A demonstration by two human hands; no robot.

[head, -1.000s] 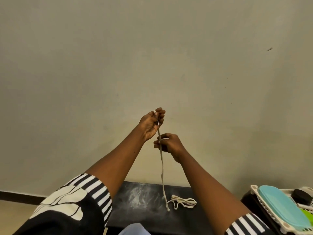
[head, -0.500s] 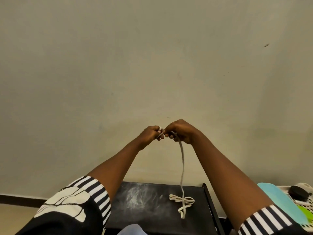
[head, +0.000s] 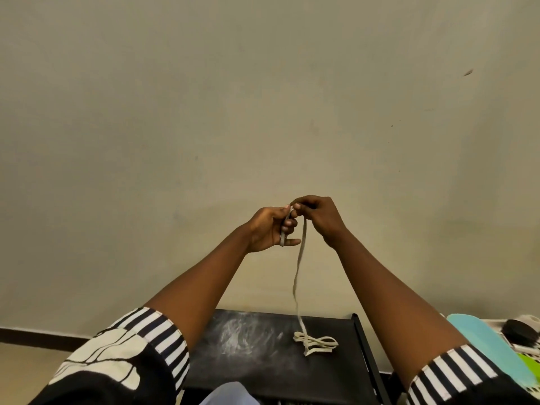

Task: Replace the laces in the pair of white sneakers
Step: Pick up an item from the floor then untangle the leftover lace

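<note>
Both hands are being held up in front of a plain beige wall (head: 204, 112), close together with their fingertips meeting. The left hand (head: 270, 229) is curling its fingers round a short stretch of the pale lace (head: 298, 276), which is running down across its palm side and ending near the thumb. The right hand (head: 320, 217), just at the 3 o'clock side of the left, is pinching the same lace between its bent fingertips at the top.

From that pinch the lace is hanging down toward 6 o'clock as a long, slightly wavy strand, clear of both forearms. Its lower part is lying in a small looped bundle on the black bench (head: 248, 369), toward the bench's 3 o'clock edge. The bench top is showing whitish scuff marks at the 9 o'clock side of the bundle.

Black-and-white striped sleeves are showing at the lower corners, the left sleeve (head: 122, 358) at 7 o'clock and the right sleeve (head: 455, 375) at 5 o'clock. Beyond the right arm, at 4 o'clock, a white basket (head: 524, 349) is holding a teal lid (head: 479, 343), a black round object (head: 521, 331) and something bright green (head: 530, 363), partly cut off by the frame edge.
</note>
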